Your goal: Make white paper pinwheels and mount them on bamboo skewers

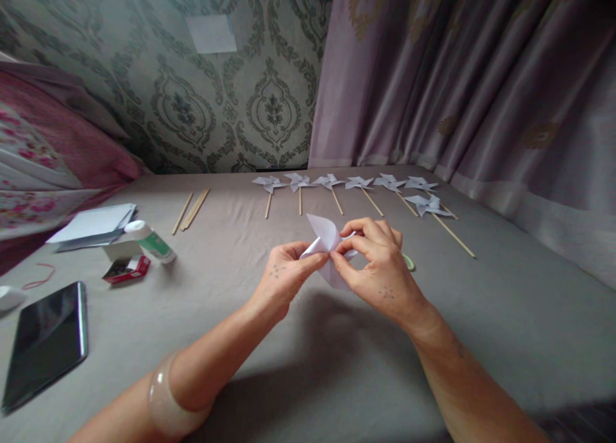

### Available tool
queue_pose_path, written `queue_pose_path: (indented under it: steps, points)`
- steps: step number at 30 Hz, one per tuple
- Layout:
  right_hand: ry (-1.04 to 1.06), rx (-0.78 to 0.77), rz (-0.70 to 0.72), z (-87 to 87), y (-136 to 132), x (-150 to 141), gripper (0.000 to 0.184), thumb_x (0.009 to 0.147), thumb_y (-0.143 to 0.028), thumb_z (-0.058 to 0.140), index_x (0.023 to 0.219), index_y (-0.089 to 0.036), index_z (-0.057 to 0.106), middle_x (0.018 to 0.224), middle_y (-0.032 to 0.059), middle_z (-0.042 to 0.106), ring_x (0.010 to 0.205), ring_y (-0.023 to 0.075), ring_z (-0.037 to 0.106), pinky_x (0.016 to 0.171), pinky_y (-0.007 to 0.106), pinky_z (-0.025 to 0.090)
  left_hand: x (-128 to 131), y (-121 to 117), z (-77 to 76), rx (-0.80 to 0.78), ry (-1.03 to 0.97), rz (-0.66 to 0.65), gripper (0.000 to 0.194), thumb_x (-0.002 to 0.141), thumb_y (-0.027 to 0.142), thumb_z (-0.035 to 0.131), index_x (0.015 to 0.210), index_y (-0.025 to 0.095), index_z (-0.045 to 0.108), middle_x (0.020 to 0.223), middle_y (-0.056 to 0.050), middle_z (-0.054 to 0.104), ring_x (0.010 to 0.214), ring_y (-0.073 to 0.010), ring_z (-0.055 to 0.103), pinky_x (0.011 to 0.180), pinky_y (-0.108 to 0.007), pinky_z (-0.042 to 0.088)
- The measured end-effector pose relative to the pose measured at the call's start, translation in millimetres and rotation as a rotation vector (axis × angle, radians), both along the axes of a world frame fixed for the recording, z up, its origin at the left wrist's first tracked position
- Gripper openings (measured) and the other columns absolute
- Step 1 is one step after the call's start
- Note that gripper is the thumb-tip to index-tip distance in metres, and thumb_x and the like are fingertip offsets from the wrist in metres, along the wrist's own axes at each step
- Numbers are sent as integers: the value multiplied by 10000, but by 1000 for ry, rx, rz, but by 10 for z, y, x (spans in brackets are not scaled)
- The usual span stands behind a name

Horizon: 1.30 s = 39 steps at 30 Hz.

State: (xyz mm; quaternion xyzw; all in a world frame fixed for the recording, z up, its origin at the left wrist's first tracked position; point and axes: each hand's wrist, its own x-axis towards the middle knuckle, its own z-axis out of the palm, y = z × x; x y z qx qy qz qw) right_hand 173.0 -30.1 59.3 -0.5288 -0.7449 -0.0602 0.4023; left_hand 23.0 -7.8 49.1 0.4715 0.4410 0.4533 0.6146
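Note:
A white paper pinwheel (pixel 325 234) with folded blades is held up over the cloth between both hands. My left hand (pixel 289 273) pinches its left side, thumb pressed near the centre. My right hand (pixel 375 257) grips it from the right, thumb and fingertips meeting at the middle where the blade tips come together. Whether a pin sits at the centre is hidden by the fingertips. No stick shows on this pinwheel. Just behind my right hand, part of a pale green ring-shaped thing (pixel 409 262) shows on the cloth.
Several finished pinwheels on sticks (pixel 359 183) lie along the back. Loose wooden sticks (pixel 195 210) rest left of them. On the left are a paper stack (pixel 94 226), a white-and-green glue bottle (pixel 151 241), a small red box (pixel 126 269) of dark bits and a black tablet (pixel 45 343).

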Motion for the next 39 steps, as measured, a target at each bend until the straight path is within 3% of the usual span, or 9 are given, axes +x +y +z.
queue_pose_path:
  steps: [5, 8, 10, 12, 15, 17, 25, 39]
  points:
    - [53, 15, 20, 26, -10, -25, 52, 789, -238, 652, 739, -226, 645, 949, 46, 650, 933, 225, 581, 862, 401, 385, 1, 15, -21, -14, 21, 53, 151, 574, 256, 693, 633, 118, 685, 571, -3, 586, 563, -109, 454, 568, -241, 307]
    - [238, 48, -20, 56, 39, 95, 127, 834, -318, 592, 855, -210, 656, 952, 70, 648, 884, 207, 601, 821, 362, 439, -29, 77, -65, -27, -1, 92, 156, 561, 257, 695, 627, 117, 675, 586, -11, 593, 572, -109, 469, 583, -244, 331]
    - [382, -1, -120, 30, 110, 250, 204, 857, -355, 532, 853, -189, 650, 862, 72, 661, 774, 188, 612, 734, 324, 469, -61, 141, -103, -55, -17, 129, 164, 545, 248, 699, 640, 117, 673, 598, -15, 596, 585, -112, 485, 595, -246, 346]
    - [385, -261, -156, -48, 193, 419, 242, 831, -383, 537, 808, -175, 658, 742, 57, 674, 672, 181, 613, 649, 300, 465, -92, 210, -142, -95, -32, 167, 177, 526, 238, 704, 650, 115, 672, 605, -15, 595, 579, -106, 489, 586, -242, 349]
    - [93, -806, 54, -199, 280, 572, 199, 769, -326, 578, 737, -161, 684, 695, 48, 693, 637, 172, 612, 599, 270, 445, -130, 297, -201, -154, -48, 210, 177, 506, 228, 705, 636, 118, 658, 598, -8, 588, 539, -86, 473, 548, -227, 340]
    - [-53, -951, 148, -262, 288, 571, 175, 733, -320, 613, 751, -169, 699, 714, 38, 702, 655, 168, 616, 595, 255, 440, -148, 336, -238, -182, -42, 232, 162, 501, 226, 702, 611, 125, 641, 573, 3, 572, 511, -76, 463, 525, -217, 335]
    - [-152, -969, 261, -197, 192, 386, 157, 727, -285, 611, 813, -196, 708, 758, 21, 694, 679, 160, 609, 587, 236, 429, -187, 389, -299, -217, -60, 255, 165, 500, 225, 705, 615, 129, 635, 584, 0, 582, 495, -69, 469, 499, -200, 345]
    - [-276, -825, 189, -136, 81, 296, 175, 739, -113, 554, 770, -217, 691, 780, 11, 691, 752, 157, 625, 658, 245, 425, -211, 425, -392, -194, -48, 262, 169, 506, 242, 721, 613, 132, 649, 562, 0, 575, 495, -80, 473, 492, -208, 339]
